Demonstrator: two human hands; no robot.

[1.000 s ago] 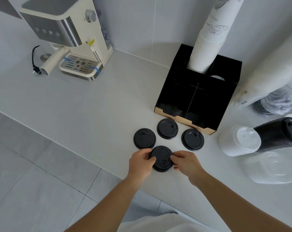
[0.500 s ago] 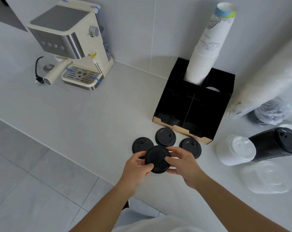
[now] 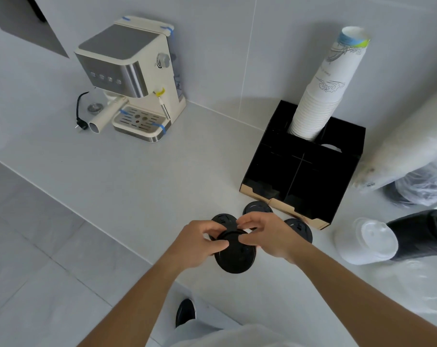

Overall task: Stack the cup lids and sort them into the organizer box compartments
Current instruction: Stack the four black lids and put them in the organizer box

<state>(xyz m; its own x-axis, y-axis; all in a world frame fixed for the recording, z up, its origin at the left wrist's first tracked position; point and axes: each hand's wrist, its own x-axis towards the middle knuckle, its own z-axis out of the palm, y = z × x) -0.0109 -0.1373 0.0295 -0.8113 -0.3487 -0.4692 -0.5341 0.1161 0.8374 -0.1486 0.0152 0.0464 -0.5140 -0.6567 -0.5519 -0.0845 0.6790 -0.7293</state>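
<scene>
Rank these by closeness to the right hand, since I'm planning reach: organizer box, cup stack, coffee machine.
From the right hand:
1. Organizer box, just beyond it.
2. Cup stack, standing in the box's back.
3. Coffee machine, far left by the wall.

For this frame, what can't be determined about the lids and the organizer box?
- Held black lid: head view; both hands' fingers cover its upper rim, so one lid or several is unclear.
- Counter lids: partly hidden behind the left hand and right hand.
- Organizer box: front compartments too dark to show their contents.
</scene>
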